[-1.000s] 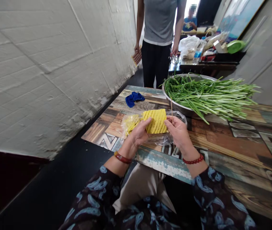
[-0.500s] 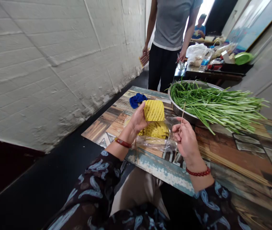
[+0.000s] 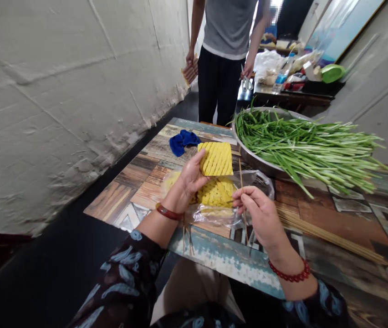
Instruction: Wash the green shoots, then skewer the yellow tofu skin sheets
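Note:
My left hand (image 3: pixel 190 176) grips the edge of a yellow, square food sheet (image 3: pixel 216 159) scored with slanting slits, held up above the table. In my right hand (image 3: pixel 258 210), a thin wooden skewer (image 3: pixel 241 176) is pinched between thumb and fingers, nearly upright and apart from the sheet. More slit yellow sheets (image 3: pixel 217 193) lie under my left hand in an opened clear plastic bag (image 3: pixel 265 178). A few skewers (image 3: pixel 187 237) stick out below my left wrist at the table's near edge; their upper ends are hidden.
A metal bowl (image 3: pixel 248 152) heaped with long green chives (image 3: pixel 303 146) stands right. Loose skewers (image 3: pixel 327 234) lie along the table (image 3: pixel 112 196). A blue cloth (image 3: pixel 183 140) rests behind. Across the table stands a person (image 3: pixel 228 32) holding scissors (image 3: pixel 247 83) and a striped piece.
My right hand has moved lower and slightly left with the skewer. The sheet in my left hand now faces me more fully. The view has shifted a little.

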`<action>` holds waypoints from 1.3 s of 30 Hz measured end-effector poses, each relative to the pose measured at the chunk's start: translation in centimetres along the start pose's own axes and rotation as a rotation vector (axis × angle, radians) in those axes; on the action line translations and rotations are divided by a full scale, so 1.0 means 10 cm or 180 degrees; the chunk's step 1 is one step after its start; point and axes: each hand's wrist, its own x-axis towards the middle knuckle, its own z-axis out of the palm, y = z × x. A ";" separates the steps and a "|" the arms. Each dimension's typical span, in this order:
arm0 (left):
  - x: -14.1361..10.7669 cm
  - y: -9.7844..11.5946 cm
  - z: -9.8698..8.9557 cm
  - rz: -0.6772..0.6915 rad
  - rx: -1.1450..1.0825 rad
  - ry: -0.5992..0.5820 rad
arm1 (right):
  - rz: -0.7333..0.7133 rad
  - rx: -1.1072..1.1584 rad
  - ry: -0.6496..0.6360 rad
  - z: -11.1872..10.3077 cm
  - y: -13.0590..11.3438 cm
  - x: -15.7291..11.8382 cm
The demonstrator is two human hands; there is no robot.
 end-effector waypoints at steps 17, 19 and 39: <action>-0.08 -0.02 -0.07 -0.0082 -0.0322 -0.0209 | -0.0295 -0.0830 -0.0149 0.05 0.16 -0.04; -0.09 0.00 -0.08 -0.0071 -0.0330 -0.0250 | -0.0218 -0.0737 -0.0165 0.05 0.17 -0.04; -0.05 0.06 -0.14 0.0219 -0.0139 -0.0460 | -0.0086 -0.0548 -0.0247 0.06 0.22 -0.04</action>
